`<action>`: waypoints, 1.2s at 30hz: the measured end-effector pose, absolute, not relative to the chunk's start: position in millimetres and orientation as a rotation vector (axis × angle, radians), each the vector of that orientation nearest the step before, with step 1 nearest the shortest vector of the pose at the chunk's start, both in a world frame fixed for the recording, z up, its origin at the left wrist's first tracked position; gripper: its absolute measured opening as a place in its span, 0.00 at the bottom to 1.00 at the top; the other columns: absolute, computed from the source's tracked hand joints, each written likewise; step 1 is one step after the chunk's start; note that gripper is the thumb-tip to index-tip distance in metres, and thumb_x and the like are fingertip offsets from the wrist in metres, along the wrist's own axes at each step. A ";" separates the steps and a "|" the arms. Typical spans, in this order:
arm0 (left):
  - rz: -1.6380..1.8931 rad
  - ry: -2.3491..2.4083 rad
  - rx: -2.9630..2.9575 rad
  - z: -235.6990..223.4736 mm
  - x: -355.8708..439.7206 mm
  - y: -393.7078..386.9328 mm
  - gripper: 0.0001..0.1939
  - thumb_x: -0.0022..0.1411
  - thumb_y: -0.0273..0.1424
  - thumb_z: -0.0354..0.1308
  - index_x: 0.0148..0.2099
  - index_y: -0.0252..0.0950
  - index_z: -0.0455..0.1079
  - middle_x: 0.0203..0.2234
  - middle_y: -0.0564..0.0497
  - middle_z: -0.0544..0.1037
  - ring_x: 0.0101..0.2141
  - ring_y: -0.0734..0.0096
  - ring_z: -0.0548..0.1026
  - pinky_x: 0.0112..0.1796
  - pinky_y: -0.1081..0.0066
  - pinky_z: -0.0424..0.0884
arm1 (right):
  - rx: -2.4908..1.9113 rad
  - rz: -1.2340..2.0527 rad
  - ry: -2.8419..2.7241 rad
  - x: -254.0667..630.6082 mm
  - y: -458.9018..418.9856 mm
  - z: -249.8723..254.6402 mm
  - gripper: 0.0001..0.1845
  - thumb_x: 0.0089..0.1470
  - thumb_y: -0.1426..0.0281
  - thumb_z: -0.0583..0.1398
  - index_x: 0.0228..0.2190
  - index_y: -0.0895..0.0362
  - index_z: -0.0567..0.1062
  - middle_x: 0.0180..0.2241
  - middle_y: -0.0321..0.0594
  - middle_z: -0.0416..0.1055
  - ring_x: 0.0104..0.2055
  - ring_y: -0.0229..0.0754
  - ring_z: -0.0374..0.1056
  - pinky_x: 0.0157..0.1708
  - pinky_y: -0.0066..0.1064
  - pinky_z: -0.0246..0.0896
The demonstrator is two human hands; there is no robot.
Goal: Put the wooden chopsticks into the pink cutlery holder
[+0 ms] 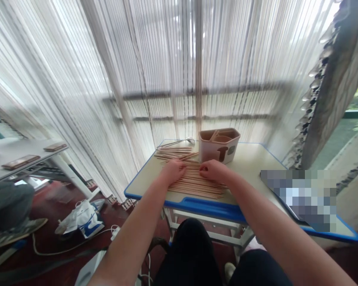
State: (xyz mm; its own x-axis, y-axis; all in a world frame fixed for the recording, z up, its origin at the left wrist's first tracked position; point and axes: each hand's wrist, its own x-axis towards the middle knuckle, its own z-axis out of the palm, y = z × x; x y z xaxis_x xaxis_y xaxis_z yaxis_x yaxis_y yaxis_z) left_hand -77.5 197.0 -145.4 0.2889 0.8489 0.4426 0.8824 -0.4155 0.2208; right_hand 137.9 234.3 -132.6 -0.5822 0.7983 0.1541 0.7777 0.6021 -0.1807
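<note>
A spread of several thin wooden chopsticks (193, 183) lies on a cream desk with a blue edge (205, 206). My left hand (173, 171) rests palm down on the left part of the pile, fingers curled onto the sticks. My right hand (214, 170) sits on the right part of the pile, fingers bent as if pinching sticks; I cannot make out what it grips. Behind the hands stands a pinkish-brown divided holder (218, 145), which looks empty. More chopsticks (174, 153) and a metal ladle-like utensil (179, 142) lie at the desk's far left.
White string curtains (167, 79) hang right behind the desk. A second table with flat brown items (20, 161) stands at the left. A white and blue plastic bag (85, 218) and cables lie on the dark red floor. My dark-trousered knees (193, 254) are under the desk.
</note>
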 end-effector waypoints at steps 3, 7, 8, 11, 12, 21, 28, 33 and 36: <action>-0.744 -1.665 -2.535 -145.3 -81.6 198.4 0.11 0.56 0.31 0.53 0.37 0.40 0.75 0.34 0.50 0.76 0.38 0.69 0.72 0.44 0.69 0.67 | -1.315 0.135 -2.618 138.0 237.1 -133.5 0.13 0.49 0.61 0.56 0.32 0.51 0.78 0.32 0.37 0.76 0.31 0.40 0.69 0.29 0.27 0.58; -0.777 -1.664 -2.541 -147.0 -85.8 198.6 0.11 0.56 0.32 0.54 0.39 0.40 0.76 0.34 0.50 0.75 0.37 0.68 0.72 0.44 0.69 0.67 | -1.316 0.111 -2.602 139.2 239.7 -135.0 0.12 0.50 0.62 0.56 0.32 0.51 0.78 0.33 0.38 0.76 0.32 0.40 0.69 0.30 0.28 0.59; -0.785 -1.663 -2.542 -147.5 -86.2 198.7 0.11 0.56 0.33 0.54 0.39 0.40 0.76 0.34 0.50 0.75 0.38 0.68 0.72 0.44 0.69 0.67 | -1.319 0.109 -2.598 139.6 240.0 -135.4 0.12 0.49 0.62 0.56 0.32 0.51 0.78 0.33 0.38 0.75 0.32 0.41 0.69 0.30 0.28 0.59; -0.781 -1.678 -2.546 -148.6 -86.0 199.0 0.11 0.55 0.34 0.54 0.38 0.41 0.76 0.34 0.50 0.75 0.38 0.67 0.71 0.44 0.69 0.66 | -1.342 0.117 -2.602 140.5 241.1 -136.6 0.12 0.49 0.64 0.56 0.32 0.53 0.78 0.33 0.39 0.75 0.32 0.41 0.69 0.30 0.28 0.58; -0.776 -1.687 -2.544 -148.8 -85.7 199.0 0.11 0.55 0.34 0.54 0.38 0.40 0.76 0.34 0.50 0.75 0.39 0.67 0.71 0.44 0.69 0.66 | -1.345 0.116 -2.606 140.8 241.4 -137.0 0.12 0.49 0.65 0.55 0.31 0.53 0.77 0.32 0.39 0.75 0.32 0.41 0.69 0.30 0.28 0.58; -0.741 -1.681 -2.523 -149.7 -86.5 199.5 0.12 0.55 0.31 0.53 0.38 0.40 0.76 0.35 0.50 0.76 0.39 0.66 0.71 0.45 0.68 0.66 | -1.340 0.095 -2.597 142.7 243.3 -139.5 0.13 0.48 0.65 0.54 0.32 0.53 0.77 0.33 0.39 0.75 0.32 0.41 0.68 0.30 0.28 0.57; -0.696 -1.688 -2.480 -154.8 -88.1 204.0 0.15 0.57 0.29 0.49 0.43 0.40 0.75 0.39 0.49 0.75 0.42 0.66 0.70 0.48 0.67 0.64 | -1.339 0.110 -2.594 143.0 242.5 -138.9 0.14 0.49 0.65 0.53 0.34 0.52 0.77 0.34 0.39 0.75 0.34 0.41 0.69 0.32 0.28 0.58; -0.640 -1.697 -2.463 -155.8 -87.6 205.1 0.17 0.59 0.29 0.47 0.45 0.40 0.74 0.41 0.49 0.74 0.44 0.66 0.69 0.49 0.67 0.63 | -1.353 0.098 -2.618 142.4 242.8 -137.8 0.14 0.49 0.65 0.53 0.33 0.52 0.77 0.35 0.39 0.75 0.34 0.42 0.69 0.32 0.28 0.58; -0.626 -1.708 -2.451 -155.1 -86.6 203.9 0.16 0.59 0.30 0.47 0.45 0.40 0.74 0.41 0.49 0.74 0.44 0.66 0.69 0.49 0.67 0.63 | -1.377 0.093 -2.620 142.0 242.6 -136.6 0.14 0.49 0.65 0.53 0.32 0.52 0.78 0.34 0.39 0.76 0.33 0.41 0.68 0.30 0.28 0.57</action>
State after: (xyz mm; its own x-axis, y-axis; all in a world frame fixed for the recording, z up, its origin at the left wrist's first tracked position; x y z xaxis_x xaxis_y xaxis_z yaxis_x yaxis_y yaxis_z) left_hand -86.6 203.9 -155.1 0.2909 0.8788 0.3783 0.9153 -0.3708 0.1574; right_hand 142.0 242.6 -136.6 -0.5551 0.8216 0.1298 0.8104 0.5693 -0.1384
